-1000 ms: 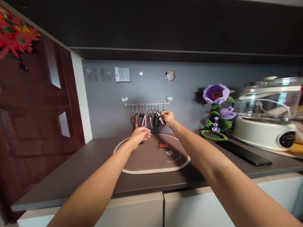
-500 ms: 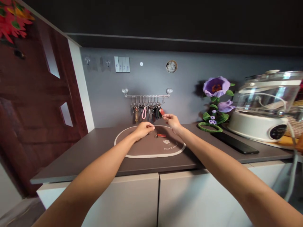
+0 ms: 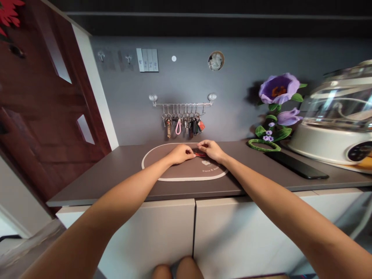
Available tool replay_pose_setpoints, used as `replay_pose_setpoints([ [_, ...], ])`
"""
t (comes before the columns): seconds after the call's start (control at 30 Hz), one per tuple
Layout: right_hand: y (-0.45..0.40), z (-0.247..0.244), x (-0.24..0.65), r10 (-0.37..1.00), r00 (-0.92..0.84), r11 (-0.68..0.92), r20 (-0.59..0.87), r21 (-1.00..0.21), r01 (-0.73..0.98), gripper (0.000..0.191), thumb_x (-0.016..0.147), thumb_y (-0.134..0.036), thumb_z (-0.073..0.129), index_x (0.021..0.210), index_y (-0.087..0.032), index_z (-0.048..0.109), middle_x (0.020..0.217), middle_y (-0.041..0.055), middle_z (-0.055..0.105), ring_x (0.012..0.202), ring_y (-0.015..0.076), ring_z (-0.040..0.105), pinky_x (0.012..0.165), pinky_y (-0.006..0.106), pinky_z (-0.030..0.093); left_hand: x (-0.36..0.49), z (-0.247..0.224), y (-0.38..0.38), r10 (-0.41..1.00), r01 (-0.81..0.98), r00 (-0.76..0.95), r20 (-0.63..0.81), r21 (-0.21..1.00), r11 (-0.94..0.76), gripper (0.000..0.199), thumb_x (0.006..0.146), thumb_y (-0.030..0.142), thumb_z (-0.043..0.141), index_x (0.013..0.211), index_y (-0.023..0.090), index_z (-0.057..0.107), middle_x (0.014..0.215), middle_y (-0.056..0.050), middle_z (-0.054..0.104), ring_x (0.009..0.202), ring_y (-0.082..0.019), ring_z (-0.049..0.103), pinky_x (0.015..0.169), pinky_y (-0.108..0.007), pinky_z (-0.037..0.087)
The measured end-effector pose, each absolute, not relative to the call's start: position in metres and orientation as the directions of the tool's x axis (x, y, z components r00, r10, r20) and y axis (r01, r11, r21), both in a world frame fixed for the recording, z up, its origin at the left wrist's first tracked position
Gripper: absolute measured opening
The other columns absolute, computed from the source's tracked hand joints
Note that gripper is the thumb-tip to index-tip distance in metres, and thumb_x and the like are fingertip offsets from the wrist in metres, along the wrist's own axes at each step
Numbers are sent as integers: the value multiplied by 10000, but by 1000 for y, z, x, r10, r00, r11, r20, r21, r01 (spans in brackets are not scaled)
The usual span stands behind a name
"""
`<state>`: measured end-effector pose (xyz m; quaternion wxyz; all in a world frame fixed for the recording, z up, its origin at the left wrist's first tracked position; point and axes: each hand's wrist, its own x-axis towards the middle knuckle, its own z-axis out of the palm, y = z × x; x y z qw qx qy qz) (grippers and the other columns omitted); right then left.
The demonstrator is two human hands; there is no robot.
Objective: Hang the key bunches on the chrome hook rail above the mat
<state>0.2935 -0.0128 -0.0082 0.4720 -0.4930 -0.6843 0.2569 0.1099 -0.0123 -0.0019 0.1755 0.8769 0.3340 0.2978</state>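
The bench [image 3: 99, 174] runs across the view, its left end in sight. The door [image 3: 31, 100] is cut off at left. The right edge slices the pot [image 3: 334, 143]; marks on its black panel [image 3: 359, 151] can't be read. On the mat [image 3: 155, 157], pale lettering [image 3: 210, 169] seems to begin "Have", but the rest is blurred and meets the right wrist. The purple flower [image 3: 279, 91] stands beside the pot, and the phone [image 3: 296, 164] lies just in front with a black face. Both hands are over the mat, fingers curled: the left hand [image 3: 179, 154] has its fingertips at the red tag's [image 3: 200, 154] left end, the right hand [image 3: 213, 150] bends over its other end. I can't tell whether either grips it. The tag lies between them, partly covered. Above, keys [image 3: 186, 124] crowd a clear rail [image 3: 183, 104], overlapping too much to count. The card [image 3: 147, 60] has four strips of illegible handwriting. Among the keys, a brown fob [image 3: 169, 128] reads "Love".
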Motion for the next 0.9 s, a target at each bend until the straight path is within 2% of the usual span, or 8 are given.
replay_pose_setpoints([
  [0.13, -9, -10, 291, 908, -105, 407, 405, -794, 452, 151, 675, -235, 591, 789, -139, 618, 671, -6, 608, 588, 74, 509, 610, 192, 412, 111, -4, -10, 683, 514, 594, 425, 453, -729, 221, 705, 318, 528, 731, 170, 690, 723, -32, 664, 662, -148, 558, 627, -237, 377],
  [0.33, -11, -8, 287, 905, -146, 419, 399, -784, 458, 177, 677, -237, 603, 819, -133, 619, 676, 11, 618, 591, 86, 528, 581, 191, 416, 109, -1, -9, 679, 514, 561, 473, 444, -734, 161, 706, 240, 534, 690, 176, 681, 726, -39, 652, 705, -159, 546, 686, -242, 377],
  [0.5, -14, -4, 285, 905, -161, 424, 393, -817, 390, 227, 688, -270, 599, 866, -130, 606, 686, 14, 620, 576, 85, 524, 566, 195, 424, 107, 8, -12, 685, 547, 525, 505, 416, -726, 162, 728, 224, 519, 674, 171, 663, 743, -39, 634, 731, -154, 530, 727, -243, 372],
  [0.6, -17, -1, 283, 892, -189, 452, 411, -825, 340, 216, 701, -294, 587, 845, -134, 605, 752, 24, 631, 640, 93, 544, 619, 203, 433, 107, 11, -12, 680, 550, 478, 556, 415, -725, 175, 749, 219, 495, 717, 162, 658, 755, -39, 629, 729, -147, 528, 725, -244, 378],
  [0.73, -21, 1, 281, 869, -238, 490, 435, -827, 277, 237, 724, -330, 564, 853, -135, 600, 793, 29, 631, 688, 100, 553, 674, 219, 431, 106, 13, -11, 680, 510, 414, 605, 465, -724, 174, 752, 228, 493, 731, 153, 648, 740, -30, 630, 704, -138, 529, 701, -241, 383],
  [0.9, -21, 2, 278, 834, -256, 541, 489, -815, 206, 265, 742, -356, 544, 912, -156, 587, 912, 41, 627, 825, 116, 563, 793, 252, 416, 108, 17, -14, 739, 383, 329, 588, 632, -674, 166, 741, 252, 511, 747, 136, 629, 741, -26, 631, 692, -131, 538, 680, -239, 395],
])
